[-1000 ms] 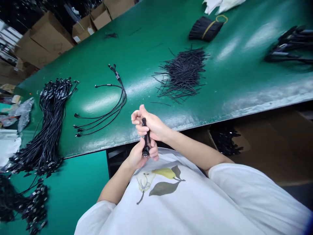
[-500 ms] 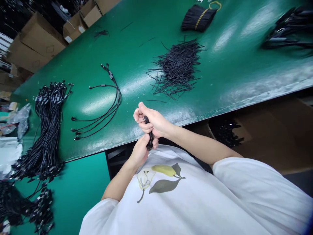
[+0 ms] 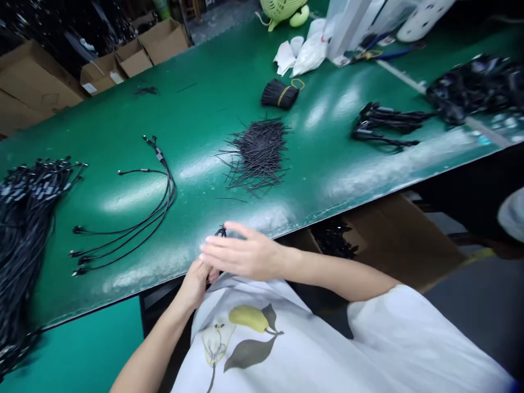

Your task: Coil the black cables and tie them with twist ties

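My left hand (image 3: 196, 284) sits at the table's front edge with fingers curled, shut on a short black cable connector (image 3: 221, 232). Its upper tip pokes out past my right hand, and the rest is hidden. My right hand (image 3: 243, 254) lies flat across it, palm down, fingers spread, holding nothing. Beyond my hands lies a loose black multi-branch cable (image 3: 143, 218). A heap of short black cable pieces (image 3: 257, 155) is farther out, and a bundle of them tied with a yellow band (image 3: 279, 94) lies behind it.
A large bunch of black cables (image 3: 24, 229) covers the green workbench (image 3: 196, 131) at left, and more (image 3: 385, 123) lie at right. Cardboard boxes stand beyond the far edge. An open box holding black cables (image 3: 333, 238) sits below the front edge. White bags (image 3: 309, 54) lie at the back.
My right hand has let go of the connector and opened flat across it. The view has tilted up, showing more of the far table. Both hands sit lower in the picture.
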Demonstrator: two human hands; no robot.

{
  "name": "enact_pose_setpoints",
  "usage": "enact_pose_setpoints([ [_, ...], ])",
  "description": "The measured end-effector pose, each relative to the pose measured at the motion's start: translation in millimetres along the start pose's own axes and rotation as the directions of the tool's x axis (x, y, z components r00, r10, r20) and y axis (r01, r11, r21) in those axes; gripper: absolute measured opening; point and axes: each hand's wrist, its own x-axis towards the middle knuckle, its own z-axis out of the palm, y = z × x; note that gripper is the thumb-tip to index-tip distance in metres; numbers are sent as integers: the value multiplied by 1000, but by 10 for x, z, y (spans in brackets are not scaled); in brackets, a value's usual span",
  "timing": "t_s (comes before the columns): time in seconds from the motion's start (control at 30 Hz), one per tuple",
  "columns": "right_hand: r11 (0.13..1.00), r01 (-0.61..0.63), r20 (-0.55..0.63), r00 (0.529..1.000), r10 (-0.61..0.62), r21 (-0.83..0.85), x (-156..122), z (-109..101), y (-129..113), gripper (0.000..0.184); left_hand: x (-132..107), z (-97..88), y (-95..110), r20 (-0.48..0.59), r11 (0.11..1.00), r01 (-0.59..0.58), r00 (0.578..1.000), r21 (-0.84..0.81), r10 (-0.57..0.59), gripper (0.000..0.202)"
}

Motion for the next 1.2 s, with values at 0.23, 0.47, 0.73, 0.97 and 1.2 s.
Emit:
enact_pose_setpoints([
  [0.23, 944, 172, 362, 930, -61, -282, -213, -34, -46, 29, -9, 44, 97, 221, 909, -33, 973, 416, -66, 45],
  [0.47, 969, 118, 445, 895, -9, -217, -325, 18, 136, 25, 29, 122, 183, 250, 557, -233, 967, 797, 47, 29],
  [0.73, 999, -29, 462, 886, 42, -36, -318, -149, 421, 28, 221, 108, 72, 189, 722, -108, 981, 683, -32, 36],
  [0.97, 598, -538, -50, 767, 640, -595, -357, -1015, 1815, 25, 316, 174, 156, -20, 994, 20, 1000, -109, -22, 42],
  [1.2, 428, -520, -59, 683, 728, -739, -512, -1151, 1846, 28, 287, 258, 196, -33, 959, -10, 999, -285, 1, 37],
])
